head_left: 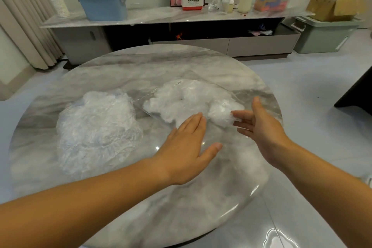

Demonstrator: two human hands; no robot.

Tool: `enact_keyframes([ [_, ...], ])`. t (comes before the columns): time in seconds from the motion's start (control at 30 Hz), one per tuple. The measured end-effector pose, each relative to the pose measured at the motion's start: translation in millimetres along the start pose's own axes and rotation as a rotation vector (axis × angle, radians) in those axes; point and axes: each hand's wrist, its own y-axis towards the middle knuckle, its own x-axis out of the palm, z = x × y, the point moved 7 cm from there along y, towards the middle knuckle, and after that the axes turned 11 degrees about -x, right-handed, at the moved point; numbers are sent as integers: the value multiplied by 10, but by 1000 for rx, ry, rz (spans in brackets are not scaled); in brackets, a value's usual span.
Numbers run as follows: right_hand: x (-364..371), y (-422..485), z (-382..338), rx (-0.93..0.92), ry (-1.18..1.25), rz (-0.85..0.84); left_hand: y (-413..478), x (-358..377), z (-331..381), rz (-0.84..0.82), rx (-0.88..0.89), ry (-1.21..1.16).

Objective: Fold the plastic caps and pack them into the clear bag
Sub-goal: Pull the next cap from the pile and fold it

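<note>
Item: clear bag [187,98], lying flat on the round marble table [141,66], with white folded plastic caps bunched inside it. Just right of the bag's near corner I see one crumpled cap [221,113], white and wadded; whether it sits inside the bag's mouth or just outside I cannot tell. My right hand [259,127], right of the bag, has its fingers straight and slightly apart, their tips touching that cap, thumb raised. My left hand [185,147], at the bag's near edge, lies palm down, its four fingers pressed together and straight, fingertips on the plastic, thumb spread wide to the side. Left of the bag, just beside it, a loose heap of unfolded caps [96,127], translucent and puffed up. Beyond the bag, past the table, a long marble sideboard [161,16] carrying a blue bin [102,4], a red-and-white Panasonic box [192,2] and a cardboard box [332,5]. A pale green storage crate [322,34] stands on the floor, far right of the bag.
</note>
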Motion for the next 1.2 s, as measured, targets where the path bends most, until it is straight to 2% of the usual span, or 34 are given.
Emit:
enact_keyframes([
  [0.13,279,-61,-51,29,178,-107,-118,-44,5,-31,40,-136],
  [0.4,658,-102,-144,123,565,-223,-365,-103,-71,-33,140,-220],
  [0.63,700,16,-194,124,728,-57,-574,-94,-157,-97,179,-300],
  [0.77,689,125,-160,168,916,52,-632,-88,-179,-103,194,-321],
  [0.93,731,98,-140,195,1015,110,-638,-65,-187,-135,177,-291],
  [1.2,525,-137,-59,256,924,209,-570,21,-285,-169,147,-259],
])
